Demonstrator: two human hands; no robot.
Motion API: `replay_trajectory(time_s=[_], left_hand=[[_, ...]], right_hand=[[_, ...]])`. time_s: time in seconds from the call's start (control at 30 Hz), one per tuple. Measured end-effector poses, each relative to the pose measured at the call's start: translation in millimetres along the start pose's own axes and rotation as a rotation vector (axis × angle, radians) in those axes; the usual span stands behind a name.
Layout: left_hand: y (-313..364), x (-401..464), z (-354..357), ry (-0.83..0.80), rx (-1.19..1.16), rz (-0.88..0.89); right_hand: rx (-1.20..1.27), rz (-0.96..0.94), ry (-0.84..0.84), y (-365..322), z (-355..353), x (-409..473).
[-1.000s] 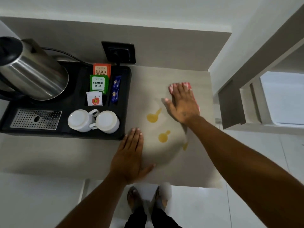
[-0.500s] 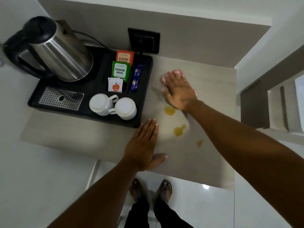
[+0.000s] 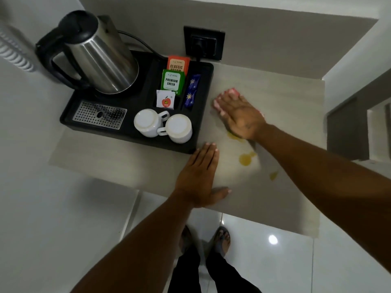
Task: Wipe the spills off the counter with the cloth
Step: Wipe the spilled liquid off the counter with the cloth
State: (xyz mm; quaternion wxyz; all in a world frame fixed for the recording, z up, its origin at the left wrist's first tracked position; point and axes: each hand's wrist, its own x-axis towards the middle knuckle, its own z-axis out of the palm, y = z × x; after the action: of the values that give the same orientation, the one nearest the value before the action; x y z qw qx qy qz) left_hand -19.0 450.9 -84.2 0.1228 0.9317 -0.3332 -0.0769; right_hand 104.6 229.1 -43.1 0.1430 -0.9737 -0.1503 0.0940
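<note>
A pink cloth (image 3: 232, 91) lies on the beige counter (image 3: 285, 102), mostly hidden under my right hand (image 3: 239, 115), which presses flat on it beside the black tray. Yellow spills mark the counter: one (image 3: 232, 135) partly under the heel of my right hand, a larger blob (image 3: 246, 159) below it, and a small one (image 3: 273, 175) toward the right. My left hand (image 3: 198, 176) rests flat on the counter's front edge, fingers together, holding nothing.
A black tray (image 3: 203, 115) on the left of the counter holds a steel kettle (image 3: 99, 58), tea sachets (image 3: 172, 80) and two upturned white cups (image 3: 163, 125). A wall socket (image 3: 204, 43) sits behind. A wall borders the counter's right end. My feet (image 3: 203, 240) stand below.
My right hand has slid the pink cloth leftward toward the tray, its heel now over the upper spill. The left hand stays planted. The camera view has shifted.
</note>
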Motion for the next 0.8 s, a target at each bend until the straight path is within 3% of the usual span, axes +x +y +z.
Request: replay_trajectory(time_s=[0.17,0.33,0.47,0.67,0.8], left_hand=[[1,-17,3,0.073,0.001,-0.050],[1,-17,5,0.082,-0.020,-0.045],[3,-19,1,0.037,0.013,-0.047],[1,-18,1,0.005,0.068,-0.043],[1,-19,6,0.048,0.053,-0.035]], right_hand=[[-0.068,-0.115,-0.060,8,16,-96],[-0.041,0.135,0.021,35,-4,-77],[-0.035,0.117,0.039,1,5,-51],[-0.046,0.014,-0.002,-53,48,-144],[-0.028,0.193,0.031,-15,42,-204]])
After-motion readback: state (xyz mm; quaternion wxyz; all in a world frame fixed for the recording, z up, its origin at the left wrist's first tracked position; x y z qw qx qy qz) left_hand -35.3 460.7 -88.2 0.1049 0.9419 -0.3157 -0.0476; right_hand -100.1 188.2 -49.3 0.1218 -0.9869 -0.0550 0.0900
